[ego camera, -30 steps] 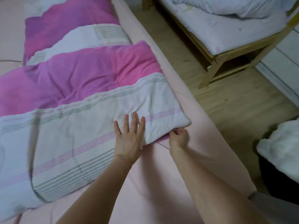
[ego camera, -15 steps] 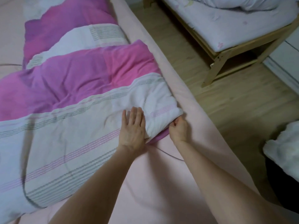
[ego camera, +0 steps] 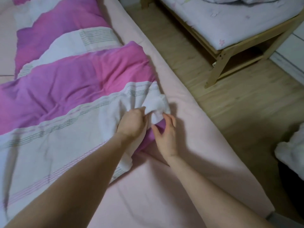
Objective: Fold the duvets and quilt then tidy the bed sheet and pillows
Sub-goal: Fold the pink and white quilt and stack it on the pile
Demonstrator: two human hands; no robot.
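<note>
Duvet [ego camera: 62, 99], banded in pink, purple and white with thin dashed stripes, lies folded over on itself across the left and middle of the pink bed sheet [ego camera: 189, 145], its far bands running up to the top left corner of the view. Its near white band is bunched into creases where the left hand [ego camera: 133, 124] clenches a fistful of fabric, knuckles up, close to the duvet's right corner. That corner [ego camera: 156, 106] stands up as a crumpled white lump just beyond the fist, with a purple layer showing beneath it. Just beside it, the right hand [ego camera: 166, 137] has its fingers loosely curled, fingertips [ego camera: 166, 115] touching the white lump and thumb near the purple underside; whether it truly pinches the cloth I cannot tell. Both bare forearms reach in from the lower edge. Right of the hands, the sheet runs smooth to the bed's edge, then a pale wooden floor [ego camera: 230, 112]. At the top right stands a second bed on a wooden frame [ego camera: 217, 69] with white bedding. A white bundle [ego camera: 291, 148] sits at the right edge.
</note>
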